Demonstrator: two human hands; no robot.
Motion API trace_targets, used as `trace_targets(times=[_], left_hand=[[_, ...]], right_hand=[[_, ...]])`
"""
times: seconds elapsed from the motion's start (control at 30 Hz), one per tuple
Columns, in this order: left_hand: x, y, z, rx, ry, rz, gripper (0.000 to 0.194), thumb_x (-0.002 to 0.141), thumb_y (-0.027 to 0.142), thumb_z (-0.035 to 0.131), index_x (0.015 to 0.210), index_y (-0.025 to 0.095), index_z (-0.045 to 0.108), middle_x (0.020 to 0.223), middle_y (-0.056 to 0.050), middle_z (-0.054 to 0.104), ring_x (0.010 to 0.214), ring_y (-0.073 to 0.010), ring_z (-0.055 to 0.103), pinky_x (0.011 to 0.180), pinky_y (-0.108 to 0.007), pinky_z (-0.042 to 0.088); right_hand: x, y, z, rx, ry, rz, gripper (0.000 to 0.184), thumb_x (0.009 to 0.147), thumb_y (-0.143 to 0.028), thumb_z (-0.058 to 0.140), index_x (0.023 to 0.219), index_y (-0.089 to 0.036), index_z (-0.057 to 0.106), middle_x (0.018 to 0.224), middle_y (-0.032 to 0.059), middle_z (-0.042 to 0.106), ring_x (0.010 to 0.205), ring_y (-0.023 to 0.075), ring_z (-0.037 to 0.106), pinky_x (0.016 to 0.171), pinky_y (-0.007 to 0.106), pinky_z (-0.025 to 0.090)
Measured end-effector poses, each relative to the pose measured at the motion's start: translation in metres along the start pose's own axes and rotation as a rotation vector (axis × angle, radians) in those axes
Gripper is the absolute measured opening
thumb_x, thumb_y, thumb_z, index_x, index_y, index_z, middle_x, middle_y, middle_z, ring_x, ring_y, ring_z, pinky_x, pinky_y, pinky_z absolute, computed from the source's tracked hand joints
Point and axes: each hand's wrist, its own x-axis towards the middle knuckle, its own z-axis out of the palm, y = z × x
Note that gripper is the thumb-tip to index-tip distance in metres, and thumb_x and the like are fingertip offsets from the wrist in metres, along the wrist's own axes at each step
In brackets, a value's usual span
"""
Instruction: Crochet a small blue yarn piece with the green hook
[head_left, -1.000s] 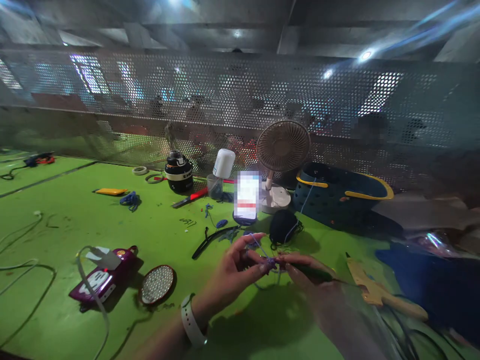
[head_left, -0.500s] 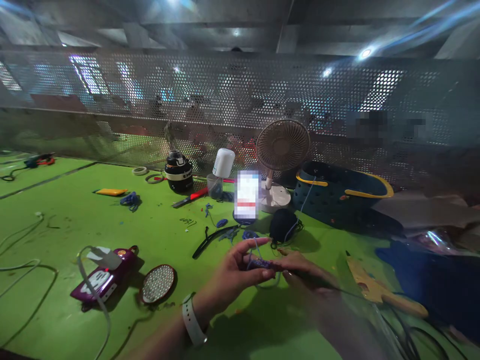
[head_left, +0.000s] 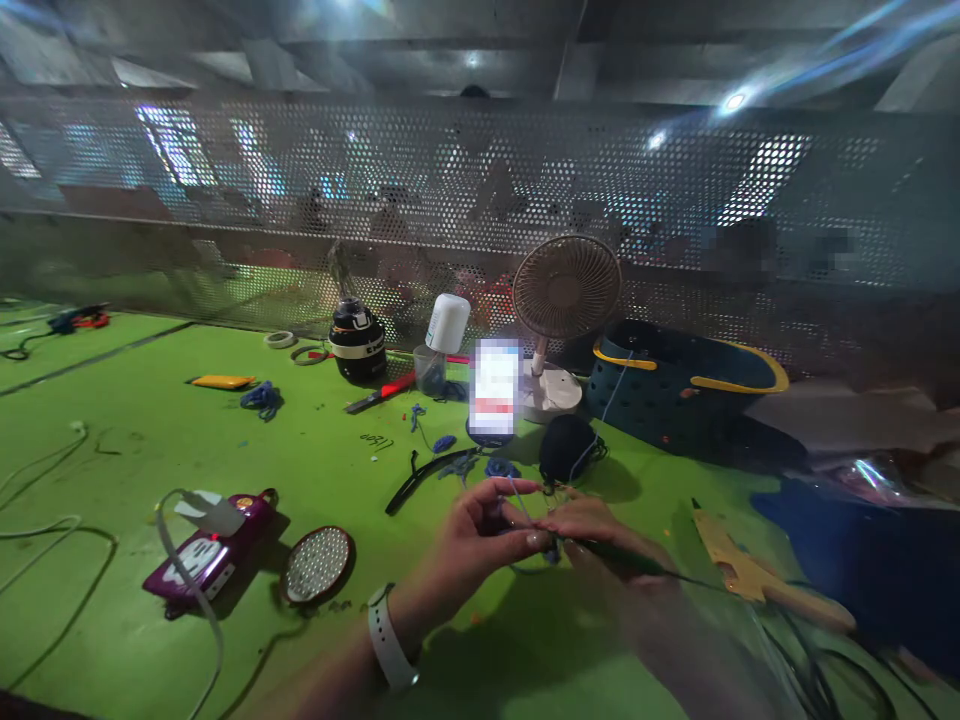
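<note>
My left hand (head_left: 476,535), with a white band on the wrist, pinches a small piece of blue-purple crochet work (head_left: 553,550) between thumb and fingers. Light blue yarn (head_left: 519,496) loops over its raised index finger. My right hand (head_left: 611,530) closes around a crochet hook (head_left: 626,557) with a dark green handle, its tip hidden at the work. Both hands meet at the fingertips above the table. Just beyond them rests a dark round bundle (head_left: 566,450), and a yarn strand (head_left: 611,402) runs past it up to the basket.
On the green table (head_left: 315,470) stand a fan (head_left: 568,290), a lit phone (head_left: 493,390), a dark basket (head_left: 675,400) with yellow handles, and a black jar (head_left: 358,345). Left lies a purple power strip (head_left: 214,550) beside a round perforated disc (head_left: 317,566). A yellow-handled tool (head_left: 750,570) lies right.
The crochet work has shifted slightly right and turned downward between the fingers. My right hand has drawn closer to the left, and the hook's green handle shows more clearly.
</note>
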Motion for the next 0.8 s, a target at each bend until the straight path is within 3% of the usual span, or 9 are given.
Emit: trace_targets(times=[0.1,0.3,0.47,0.57,0.63,0.7,0.8], left_hand=[[0.0,-0.003,0.003,-0.021,-0.001,-0.013,0.051,0.065,0.016,0.088,0.11,0.017,0.066,0.074,-0.001,0.074,0.073,-0.0143,0.071,0.075,-0.029,0.055],[-0.001,-0.013,0.012,-0.116,0.087,0.037,0.049,0.063,0.017,0.089,0.107,0.018,0.068,0.064,0.004,0.069,0.065,-0.0098,0.066,0.07,-0.024,0.053],[0.0,-0.015,0.012,-0.083,0.1,0.048,0.058,0.063,0.018,0.09,0.115,0.017,0.065,0.068,0.003,0.071,0.069,-0.01,0.066,0.072,-0.023,0.053],[-0.001,-0.017,0.012,-0.001,0.139,0.095,0.062,0.066,0.018,0.088,0.122,0.017,0.061,0.07,0.002,0.072,0.071,-0.0112,0.066,0.072,-0.024,0.052],[-0.002,-0.019,0.012,-0.007,0.156,0.122,0.062,0.068,0.019,0.087,0.124,0.018,0.06,0.071,0.002,0.072,0.07,-0.0106,0.066,0.071,-0.023,0.052],[-0.002,-0.021,0.012,-0.077,0.114,0.103,0.062,0.068,0.019,0.087,0.124,0.019,0.06,0.072,0.002,0.072,0.07,-0.0106,0.066,0.072,-0.023,0.052],[-0.001,-0.02,0.01,-0.174,0.004,0.031,0.061,0.067,0.017,0.087,0.123,0.019,0.063,0.071,0.002,0.072,0.07,-0.0112,0.068,0.074,-0.025,0.052]], right_hand=[[0.0,-0.001,0.005,-0.01,0.005,0.002,0.015,0.093,-0.027,0.06,0.104,-0.031,0.07,0.096,0.0028,0.076,0.091,0.0225,0.073,0.081,0.04,0.061],[0.003,-0.012,0.017,-0.015,0.181,-0.064,0.015,0.095,-0.036,0.059,0.103,-0.035,0.072,0.093,0.0007,0.079,0.085,0.0217,0.075,0.087,0.044,0.06],[0.003,-0.021,0.011,-0.163,0.117,0.065,0.011,0.093,-0.029,0.062,0.099,-0.03,0.072,0.092,0.0005,0.079,0.084,0.0218,0.075,0.084,0.038,0.062],[-0.001,-0.023,0.009,-0.323,0.074,0.044,0.017,0.092,-0.024,0.061,0.105,-0.03,0.071,0.096,0.0018,0.078,0.09,0.023,0.074,0.084,0.038,0.062],[-0.006,-0.021,0.012,-0.37,0.13,-0.019,0.021,0.094,-0.021,0.056,0.11,-0.03,0.068,0.1,0.0028,0.076,0.094,0.0222,0.073,0.095,0.042,0.056],[-0.012,-0.017,0.013,-0.478,0.113,-0.174,0.027,0.097,-0.021,0.049,0.116,-0.028,0.066,0.109,0.0055,0.075,0.1,0.0232,0.07,0.111,0.052,0.04],[-0.016,-0.012,0.008,-0.642,0.066,-0.328,0.033,0.098,-0.024,0.046,0.128,-0.029,0.061,0.114,0.0075,0.073,0.105,0.0254,0.067,0.116,0.058,0.028]])
